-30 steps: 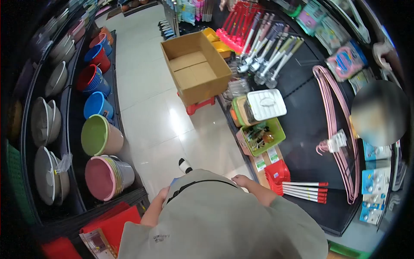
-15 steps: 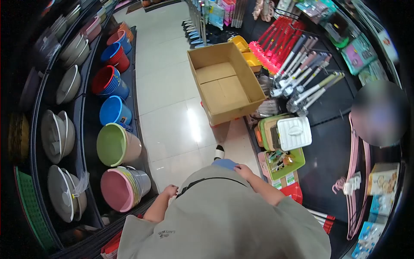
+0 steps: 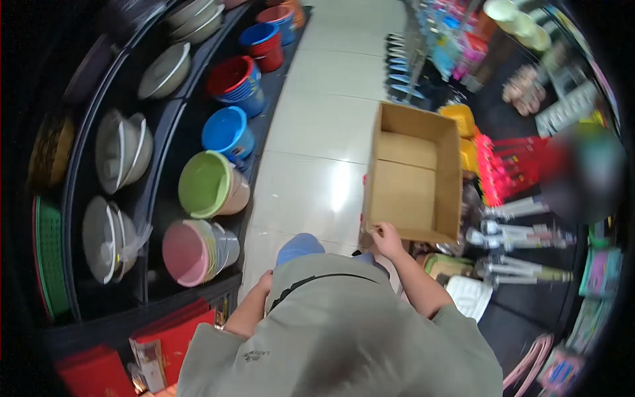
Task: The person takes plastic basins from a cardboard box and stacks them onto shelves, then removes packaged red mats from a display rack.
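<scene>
My right hand (image 3: 385, 239) is at the near left corner of an open cardboard box (image 3: 403, 185), its fingers bent close to the box edge. Whether they grip the cardboard is too small to tell. The box has its flaps out of sight and a bare brown bottom; a bit of red shows beside its left side. My left hand (image 3: 266, 282) hangs low beside my shirt, nearest to the pink bucket (image 3: 185, 253) on the left shelf. Its fingers are mostly hidden, and nothing shows in it.
Nested buckets and grey basins (image 3: 124, 150) line the left shelf (image 3: 169, 155). Tiled floor (image 3: 311, 119) runs up the aisle. At the right are yellow baskets (image 3: 458, 119), red brushes (image 3: 509, 165), long-handled items, a white lid (image 3: 468, 296) and pink hangers (image 3: 529, 362).
The view has moved forward and turned, so the box is nearer. My right hand has come up to its near corner. My left hand has stayed low at my side.
</scene>
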### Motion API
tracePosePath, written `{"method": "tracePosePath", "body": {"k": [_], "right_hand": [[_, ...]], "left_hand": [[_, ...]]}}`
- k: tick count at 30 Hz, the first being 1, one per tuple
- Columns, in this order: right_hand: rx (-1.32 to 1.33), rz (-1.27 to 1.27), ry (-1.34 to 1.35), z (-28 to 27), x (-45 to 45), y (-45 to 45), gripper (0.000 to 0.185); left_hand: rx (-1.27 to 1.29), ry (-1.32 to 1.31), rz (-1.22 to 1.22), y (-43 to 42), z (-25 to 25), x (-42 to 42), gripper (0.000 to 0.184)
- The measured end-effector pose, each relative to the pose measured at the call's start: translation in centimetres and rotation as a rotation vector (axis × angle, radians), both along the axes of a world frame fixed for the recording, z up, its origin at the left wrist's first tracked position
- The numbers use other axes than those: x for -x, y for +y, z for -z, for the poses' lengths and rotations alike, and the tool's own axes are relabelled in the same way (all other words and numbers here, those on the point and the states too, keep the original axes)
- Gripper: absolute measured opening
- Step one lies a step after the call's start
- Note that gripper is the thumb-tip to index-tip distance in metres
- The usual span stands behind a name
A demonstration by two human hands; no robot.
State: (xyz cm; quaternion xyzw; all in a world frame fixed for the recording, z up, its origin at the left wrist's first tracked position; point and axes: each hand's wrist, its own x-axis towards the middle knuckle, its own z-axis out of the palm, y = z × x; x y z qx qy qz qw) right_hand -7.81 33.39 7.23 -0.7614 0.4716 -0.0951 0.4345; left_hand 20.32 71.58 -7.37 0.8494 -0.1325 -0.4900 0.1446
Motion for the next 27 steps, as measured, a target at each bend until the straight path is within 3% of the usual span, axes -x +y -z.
{"method": "tracePosePath", "body": {"k": [2, 5, 8, 10, 13, 14, 16, 19, 21, 22, 24, 27], "right_hand": [[0.049, -0.083, 0.032, 1.0, -2.8, -2.3, 0.033], [0.142, -0.022, 0.088, 2.2, -7.2, -4.9, 0.04], [0.225, 0.018, 0.323, 2.8, -10.6, -6.3, 0.053], [0.141, 0.029, 0.329, -0.6, -12.7, -6.8, 0.056], [0.0, -0.138, 0.492, -0.8, -13.9, -8.5, 0.059], [-0.094, -0.129, 0.499, 0.5, -13.9, -9.2, 0.059], [-0.018, -0.023, 0.56, 6.5, -12.3, -9.9, 0.06], [-0.13, 0.094, 0.599, 6.2, -14.2, -10.8, 0.059], [-0.08, 0.094, 0.688, 5.1, -15.5, -11.2, 0.055], [-0.078, 0.099, 0.687, 4.4, -16.5, -11.3, 0.055], [0.3, 0.07, 0.574, 2.9, -18.5, -11.3, 0.045], [0.416, -0.044, 0.407, -0.4, -22.4, -13.9, 0.035]], "left_hand": [[0.143, 0.15, -0.173, 2.0, 3.2, -0.4, 0.057], [0.079, 0.166, -0.22, 1.4, 3.2, -0.4, 0.053], [0.03, 0.192, -0.196, -0.7, 4.2, -3.5, 0.05], [0.005, 0.216, -0.175, -2.4, 5.5, -7.4, 0.047], [-0.047, 0.264, -0.177, -5.6, 7.5, -15.4, 0.044], [-0.067, 0.245, -0.145, -7.4, 6.3, -18.3, 0.043], [-0.008, -0.067, 0.161, -13.4, -1.9, -23.3, 0.034], [0.147, 0.044, 0.215, -16.9, 0.2, -31.1, 0.028], [0.197, 0.098, -0.22, -20.2, 0.0, -34.1, 0.025], [0.2, 0.098, -0.216, -21.7, -0.2, -35.0, 0.025], [0.347, 0.121, -0.257, -24.8, -0.6, -36.2, 0.024], [0.334, 0.157, -0.247, -29.1, -1.5, -35.2, 0.025]]}}
